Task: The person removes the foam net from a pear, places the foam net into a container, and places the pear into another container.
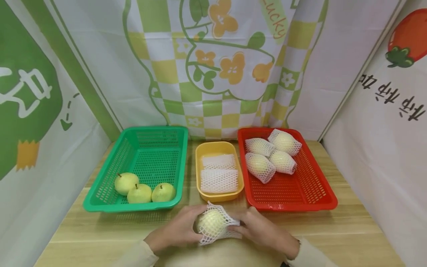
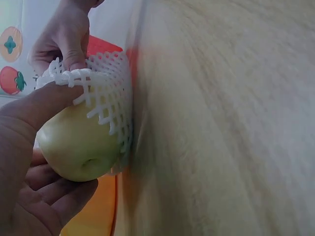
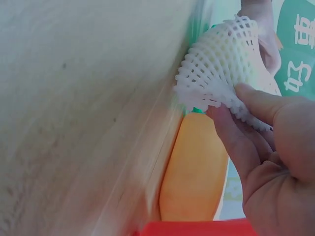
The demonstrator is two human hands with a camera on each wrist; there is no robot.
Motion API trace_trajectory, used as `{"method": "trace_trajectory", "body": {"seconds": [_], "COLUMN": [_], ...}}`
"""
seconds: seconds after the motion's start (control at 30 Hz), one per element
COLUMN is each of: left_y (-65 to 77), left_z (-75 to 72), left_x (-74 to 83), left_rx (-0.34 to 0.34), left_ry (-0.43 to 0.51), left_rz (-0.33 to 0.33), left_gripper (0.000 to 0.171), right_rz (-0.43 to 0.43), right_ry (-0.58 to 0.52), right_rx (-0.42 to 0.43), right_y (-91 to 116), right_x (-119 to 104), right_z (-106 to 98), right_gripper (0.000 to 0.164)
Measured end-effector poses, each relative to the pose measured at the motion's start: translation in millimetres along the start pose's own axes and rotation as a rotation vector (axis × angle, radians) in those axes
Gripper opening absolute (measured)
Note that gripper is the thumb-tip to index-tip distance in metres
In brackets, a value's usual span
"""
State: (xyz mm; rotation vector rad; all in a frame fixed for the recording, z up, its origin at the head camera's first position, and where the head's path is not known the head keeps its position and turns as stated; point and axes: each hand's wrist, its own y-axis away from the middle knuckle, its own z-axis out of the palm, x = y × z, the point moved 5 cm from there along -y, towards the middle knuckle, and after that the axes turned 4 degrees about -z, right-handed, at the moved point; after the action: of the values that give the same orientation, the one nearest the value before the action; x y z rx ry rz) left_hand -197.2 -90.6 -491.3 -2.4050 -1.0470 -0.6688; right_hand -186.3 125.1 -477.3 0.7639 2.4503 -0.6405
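Just in front of the yellow basket, a pale yellow-green pear (image 2: 78, 142) sits partly inside a white foam net (image 3: 216, 64). My left hand (image 1: 181, 227) grips the pear from the left, its thumb over the net's rim in the left wrist view. The pear's bare end sticks out toward that palm. On the other side, my right hand (image 1: 261, 227) pinches the net's gathered end between thumb and fingers. Several netted pears (image 1: 281, 161) lie in the red basket (image 1: 287, 205), and three bare pears (image 1: 140, 193) rest in the green basket (image 1: 133, 207).
Between the two larger baskets stands a small yellow basket (image 1: 220, 197) with flat foam nets (image 1: 219, 181) in it. All three stand on a wooden table (image 1: 353, 222). A patterned cloth (image 1: 213, 107) hangs behind, and printed white panels flank both sides.
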Motion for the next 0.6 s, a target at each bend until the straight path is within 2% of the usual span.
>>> {"method": "trace_trajectory", "body": {"seconds": [0.2, 0.33, 0.47, 0.6], "left_y": [8.2, 13.2, 16.2, 17.7], "left_z": [-10.8, -17.7, -20.9, -21.2], "left_x": [-1.0, -3.6, -7.1, -9.6], "left_rx": [0.021, 0.043, 0.052, 0.035], "left_ry": [-0.064, -0.056, -0.059, -0.044], "left_rz": [0.015, 0.014, 0.015, 0.005], "left_gripper": [0.074, 0.076, 0.076, 0.075], "right_rz": [0.001, 0.029, 0.055, 0.085], "right_ry": [0.033, 0.009, -0.01, -0.029], "right_rx": [0.021, 0.038, 0.046, 0.027], "right_y": [3.8, 6.8, 10.1, 11.7], "right_x": [-6.3, -9.8, -13.0, -15.6], "right_z": [-1.3, -8.6, -24.5, -49.0], "right_gripper": [0.03, 0.03, 0.029, 0.025]}}
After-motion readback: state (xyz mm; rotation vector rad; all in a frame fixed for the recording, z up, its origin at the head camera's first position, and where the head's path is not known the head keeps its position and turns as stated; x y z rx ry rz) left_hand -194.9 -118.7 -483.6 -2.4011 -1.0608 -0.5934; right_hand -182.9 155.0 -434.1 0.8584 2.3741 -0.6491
